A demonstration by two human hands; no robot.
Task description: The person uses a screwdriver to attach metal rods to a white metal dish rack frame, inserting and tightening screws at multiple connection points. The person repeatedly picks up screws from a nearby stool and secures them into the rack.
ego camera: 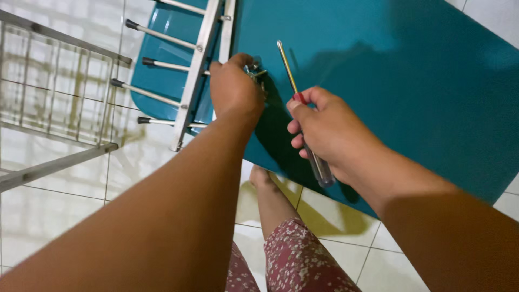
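The right hand grips a screwdriver with a clear handle, red collar and thin metal shaft; its long axis slants, tip pointing up-left over the teal panel. The left hand is closed on small metal hardware beside the metal frame.

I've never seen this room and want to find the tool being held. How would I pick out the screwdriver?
Start at the big teal board lying on the white tiled floor. Over its lower edge the right hand grips the screwdriver. It is the only loose slim tool: a thin metal shaft pointing up from the fist, a red collar, and a clear handle poking out below, unlike the fixed black-tipped rods of the metal rack beside the left hand.
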